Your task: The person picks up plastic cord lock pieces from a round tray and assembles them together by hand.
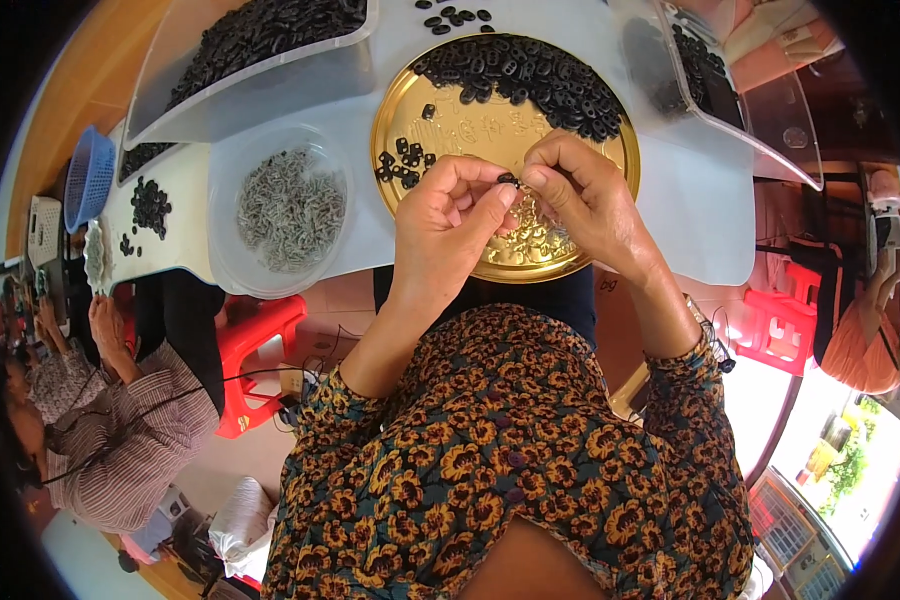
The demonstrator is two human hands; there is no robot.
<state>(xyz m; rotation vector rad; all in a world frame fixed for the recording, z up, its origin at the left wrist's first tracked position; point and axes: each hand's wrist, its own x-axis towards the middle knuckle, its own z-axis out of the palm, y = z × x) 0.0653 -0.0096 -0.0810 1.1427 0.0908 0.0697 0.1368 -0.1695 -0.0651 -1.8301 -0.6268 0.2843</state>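
My left hand (448, 225) pinches a small black oval piece (508, 180) between thumb and index finger, over the gold round tray (383, 115). Close beside it, my right hand (590, 200) is closed in a pinch, its fingertips by the piece; what they hold is too small to make out. A heap of black oval pieces with holes (530, 75) covers the tray's far side. Several small black pieces (405, 160) lie at its left. Small shiny bits (535, 238), partly hidden by my hands, lie on the near side.
Left of the tray stands a clear round bowl (228, 240) of small grey metal pieces (290, 210). Clear bins (270, 95) (710, 115) with black parts stand far left and right. A co-worker's hand (110, 325) is at left, near a red stool (255, 360).
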